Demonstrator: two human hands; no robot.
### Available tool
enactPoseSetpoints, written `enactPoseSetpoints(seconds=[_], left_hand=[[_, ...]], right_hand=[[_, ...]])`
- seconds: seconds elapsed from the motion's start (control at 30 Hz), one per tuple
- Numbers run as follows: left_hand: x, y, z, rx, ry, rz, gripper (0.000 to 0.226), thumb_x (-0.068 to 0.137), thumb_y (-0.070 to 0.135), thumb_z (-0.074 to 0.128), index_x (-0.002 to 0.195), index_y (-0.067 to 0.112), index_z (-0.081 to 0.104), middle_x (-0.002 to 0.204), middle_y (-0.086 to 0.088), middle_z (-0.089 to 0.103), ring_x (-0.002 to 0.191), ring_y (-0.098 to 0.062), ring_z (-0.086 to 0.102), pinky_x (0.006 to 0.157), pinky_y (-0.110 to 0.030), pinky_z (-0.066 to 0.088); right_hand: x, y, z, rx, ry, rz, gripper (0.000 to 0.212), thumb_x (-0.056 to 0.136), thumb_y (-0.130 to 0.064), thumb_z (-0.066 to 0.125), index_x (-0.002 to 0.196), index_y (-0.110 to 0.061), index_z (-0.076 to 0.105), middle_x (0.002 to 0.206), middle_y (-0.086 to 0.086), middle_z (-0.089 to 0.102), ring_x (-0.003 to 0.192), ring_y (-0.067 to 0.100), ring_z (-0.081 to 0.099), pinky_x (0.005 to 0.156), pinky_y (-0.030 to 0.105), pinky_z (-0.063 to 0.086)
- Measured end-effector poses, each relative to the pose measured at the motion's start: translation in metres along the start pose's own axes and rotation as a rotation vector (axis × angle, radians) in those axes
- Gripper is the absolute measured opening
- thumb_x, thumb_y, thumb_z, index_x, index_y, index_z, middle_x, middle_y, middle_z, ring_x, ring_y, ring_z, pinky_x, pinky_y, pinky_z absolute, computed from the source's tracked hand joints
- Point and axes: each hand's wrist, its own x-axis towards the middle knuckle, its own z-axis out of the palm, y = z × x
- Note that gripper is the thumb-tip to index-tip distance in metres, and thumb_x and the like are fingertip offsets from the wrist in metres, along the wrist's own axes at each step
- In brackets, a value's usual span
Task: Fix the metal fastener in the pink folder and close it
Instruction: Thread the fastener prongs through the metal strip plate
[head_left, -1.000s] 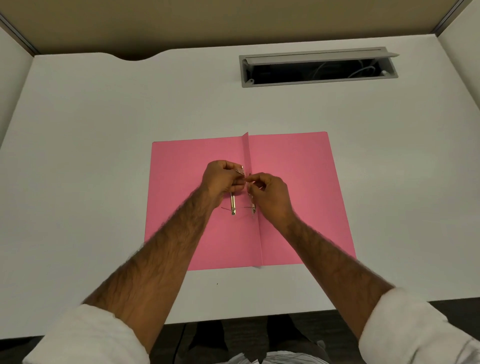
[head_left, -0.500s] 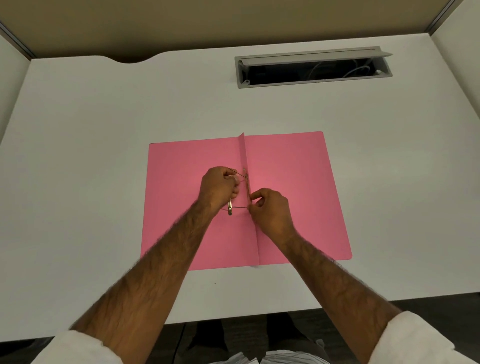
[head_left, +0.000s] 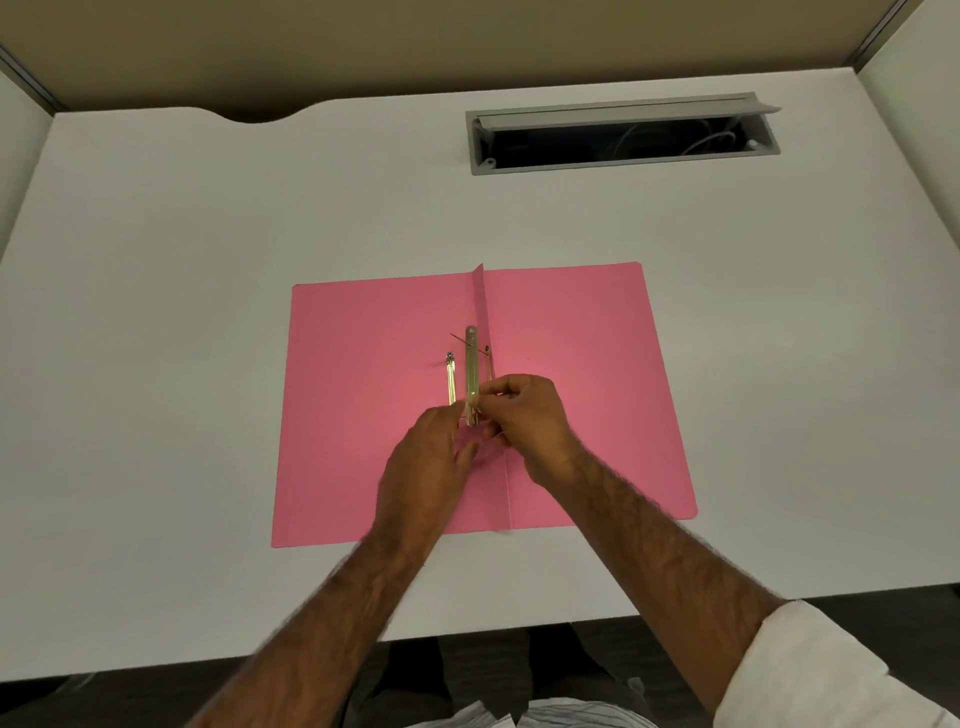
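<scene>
On white desk (head_left: 208, 364), open pink folder (head_left: 363, 441).

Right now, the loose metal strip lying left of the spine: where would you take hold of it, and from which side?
Grip the loose strip by its exposed far end, coming from the left with the left hand. It lies flat on the pink folder, lengthways beside the spine, and its near end is hidden behind that hand.

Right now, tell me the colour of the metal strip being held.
Shiny gold metal strip, clearest in the head view.
</scene>
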Motion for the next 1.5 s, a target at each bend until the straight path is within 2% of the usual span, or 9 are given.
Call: enactPoseSetpoints(seconds=[0.1,0.5,0.63,0.77,0.9,1.0,1.13,1.33,1.5], left_hand=[[-0.001,0.004,0.000,0.019,0.091,0.042,0.035,0.093,0.033,0.067,0.126,0.022,0.064,0.114,0.002,0.071,0.094,-0.015,0.066,0.076,-0.023,0.045],[0.012,0.005,-0.006,0.031,0.078,-0.041,0.023,0.094,0.034,0.065,0.113,0.024,0.071,0.095,0.003,0.076,0.081,-0.017,0.069,0.072,-0.042,0.058],[0.015,0.005,-0.008,-0.018,0.078,-0.045,0.023,0.093,0.034,0.067,0.114,0.026,0.072,0.096,0.007,0.077,0.079,-0.012,0.070,0.072,-0.038,0.059],[0.019,0.004,-0.010,-0.033,0.074,-0.037,0.026,0.092,0.032,0.068,0.118,0.026,0.072,0.100,0.006,0.077,0.082,-0.011,0.070,0.075,-0.035,0.059],[0.022,0.003,-0.012,-0.092,0.062,-0.065,0.022,0.090,0.031,0.071,0.111,0.026,0.075,0.097,0.008,0.077,0.081,-0.011,0.069,0.076,-0.038,0.060],[0.026,0.004,-0.012,-0.126,0.053,-0.097,0.023,0.087,0.031,0.074,0.109,0.026,0.076,0.094,0.011,0.076,0.081,-0.007,0.069,0.075,-0.035,0.059],[0.031,0.009,-0.012,-0.141,0.059,-0.099,0.025,0.085,0.027,0.075,0.109,0.022,0.077,0.092,0.009,0.076,0.077,-0.004,0.068,0.071,-0.023,0.054],[0.034,0.014,-0.013,-0.142,0.059,-0.099,0.026,0.086,0.025,0.074,0.111,0.018,0.076,0.093,0.005,0.077,0.073,0.002,0.063,0.068,-0.014,0.047],[0.034,0.013,-0.012,-0.109,0.046,-0.093,0.028,0.087,0.027,0.074,0.112,0.016,0.076,0.090,0.004,0.077,0.071,-0.002,0.063,0.068,-0.023,0.053]], right_hand=[[0.001,-0.002,0.000,0.006,-0.019,-0.002,0.014,0.081,0.007,0.067,0.095,0.009,0.068,0.080,0.027,0.071,0.042,0.015,0.058,0.038,0.020,0.042],[0.006,0.003,0.003,-0.033,-0.019,-0.018,0.016,0.087,0.005,0.053,0.091,0.007,0.069,0.068,0.012,0.066,0.041,0.008,0.053,0.039,0.018,0.041],[0.007,0.007,0.003,-0.224,-0.049,-0.080,0.021,0.083,0.006,0.058,0.093,-0.004,0.073,0.074,0.006,0.070,0.056,0.011,0.059,0.052,0.025,0.049],[0.012,0.009,-0.001,-0.396,-0.104,-0.188,0.017,0.080,0.000,0.070,0.094,-0.007,0.077,0.078,0.002,0.067,0.066,0.008,0.054,0.065,0.024,0.046],[0.015,0.011,-0.007,-0.376,-0.103,-0.228,0.011,0.081,-0.001,0.071,0.088,-0.007,0.076,0.091,0.009,0.068,0.079,0.014,0.059,0.078,0.036,0.053],[0.017,0.011,-0.011,-0.341,-0.134,-0.210,0.011,0.083,0.001,0.069,0.085,-0.008,0.075,0.080,0.007,0.070,0.072,0.015,0.059,0.073,0.036,0.054],[0.020,0.013,-0.012,-0.339,-0.139,-0.219,0.010,0.085,0.000,0.067,0.087,-0.007,0.074,0.075,0.003,0.070,0.058,0.008,0.057,0.059,0.024,0.052],[0.023,0.017,-0.010,-0.306,-0.093,-0.238,0.009,0.085,-0.002,0.067,0.088,-0.006,0.073,0.070,-0.002,0.067,0.057,0.008,0.057,0.055,0.023,0.051],[0.024,0.019,-0.011,-0.211,-0.069,-0.219,0.010,0.085,0.001,0.066,0.087,-0.007,0.073,0.069,-0.001,0.065,0.056,0.007,0.055,0.054,0.023,0.048]])
